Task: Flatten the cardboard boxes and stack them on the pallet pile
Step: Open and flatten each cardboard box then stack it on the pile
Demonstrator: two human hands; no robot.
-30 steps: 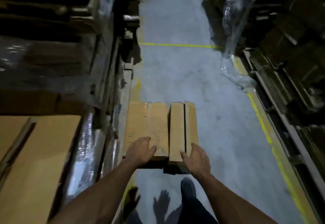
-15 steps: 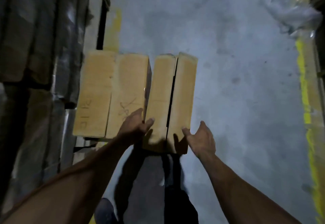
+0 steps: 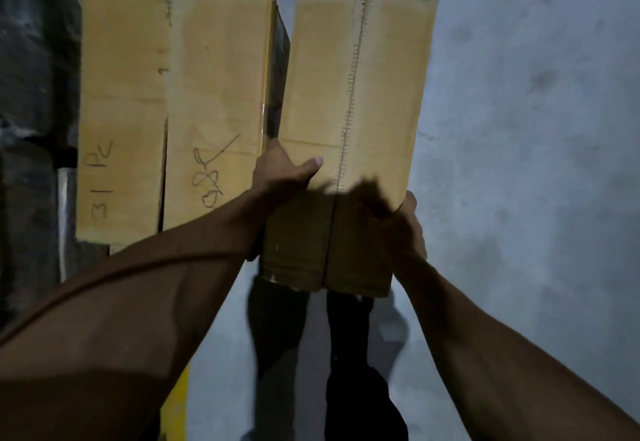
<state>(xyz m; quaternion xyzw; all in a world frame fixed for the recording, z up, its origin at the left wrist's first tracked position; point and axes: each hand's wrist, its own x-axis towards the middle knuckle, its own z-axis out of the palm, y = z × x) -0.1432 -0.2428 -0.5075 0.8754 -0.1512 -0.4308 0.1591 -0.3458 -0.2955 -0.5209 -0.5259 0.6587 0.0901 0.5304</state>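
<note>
Where the frame is darkest, at the bottom, dark trousers (image 3: 349, 354) are only partly made out, and both forearms are cut off by the lower edge. The right hand (image 3: 403, 226) is blurred and half in shadow; it is seen clasped round the near right edge of the right box (image 3: 349, 101), thumb on top, its fingers hidden behind the cardboard. The left hand (image 3: 280, 177) is clamped on the same box's left side, thumb laid across the top flap. That box is held over the grey floor (image 3: 526, 163), just beside the left box (image 3: 173, 94), marked with handwriting. Beyond, dark wrapped stock (image 3: 31, 94) is barely legible.
</note>
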